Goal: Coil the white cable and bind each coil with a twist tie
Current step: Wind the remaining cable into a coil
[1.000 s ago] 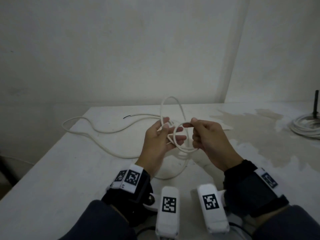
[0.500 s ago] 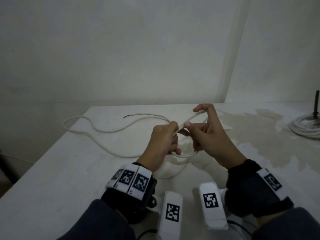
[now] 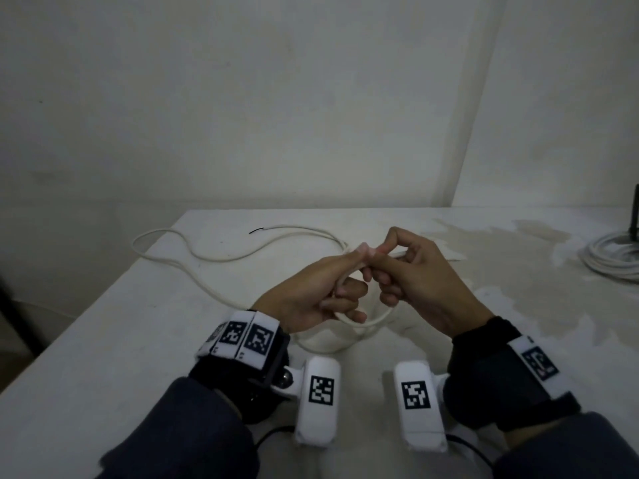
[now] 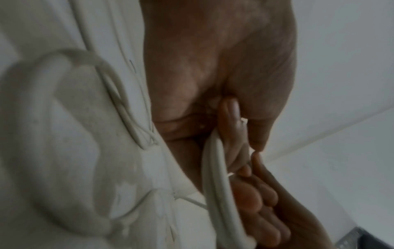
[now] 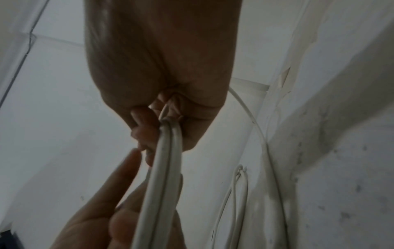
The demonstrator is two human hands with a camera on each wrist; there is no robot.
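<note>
Table: white top, seen in the head view; a stained, discoloured patch is spread over its right part.
Loose cable: white, laid in bends across the left and far part of the table; a thin dark tip is seen at its far end. From there it is led to the hands.
Left hand: raised above the table near the middle. Fingers are curled round the cable, with thumb and forefinger pinched on the strands at the top. In the left wrist view 2 strands are seen running side by side out of the grip.
Coil: small loops are held between both hands, the lower arc hanging below the fingers, above the table. How many turns there are cannot be told.
Right hand: just beside the left, fingertips touching it. Thumb and forefinger are pinched on the strands; the other fingers are curled under. In the right wrist view 2 strands are seen clamped in the grip.
Wrist units: 2 white housings with black-and-white markers, worn on dark straps at both wrists.
Second coil: white cable, wound and lying at the far right edge of the table, well apart from the hands; a dark post stands by it.
</note>
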